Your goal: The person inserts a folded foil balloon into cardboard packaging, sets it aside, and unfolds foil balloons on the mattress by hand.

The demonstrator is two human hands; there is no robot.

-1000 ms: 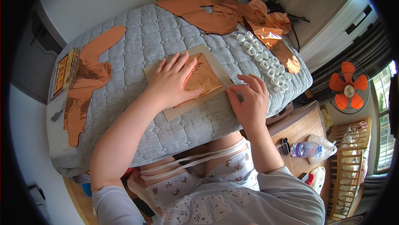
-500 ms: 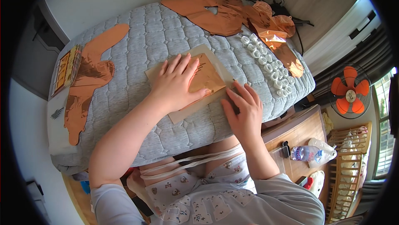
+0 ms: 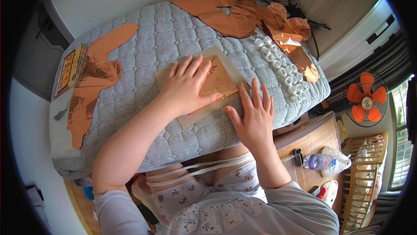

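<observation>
A folded copper-coloured foil sheet (image 3: 223, 78) with small dark print lies on a tan translucent sheet (image 3: 219, 54) on the grey quilted mattress (image 3: 147, 57). My left hand (image 3: 187, 85) rests flat over the left side of the foil, fingers spread, covering part of it. At the right edge of the two sheets, my right hand (image 3: 255, 120) lies with its fingers stretched and apart. Its index fingertip is by the foil's right corner; whether it touches cannot be made out. Neither hand grips anything.
Large copper foil shapes lie at the mattress's left (image 3: 96, 78) and far right (image 3: 232, 20). Several small white rings (image 3: 284, 71) are clustered at right. A printed packet (image 3: 71, 68) sits at the left edge. Beyond are a wooden table (image 3: 310, 146), a bottle (image 3: 319, 162) and an orange fan (image 3: 367, 98).
My right hand's fingers have straightened and spread, pointing farther up. My left hand stays in the same place on the foil. The whole view has shifted slightly.
</observation>
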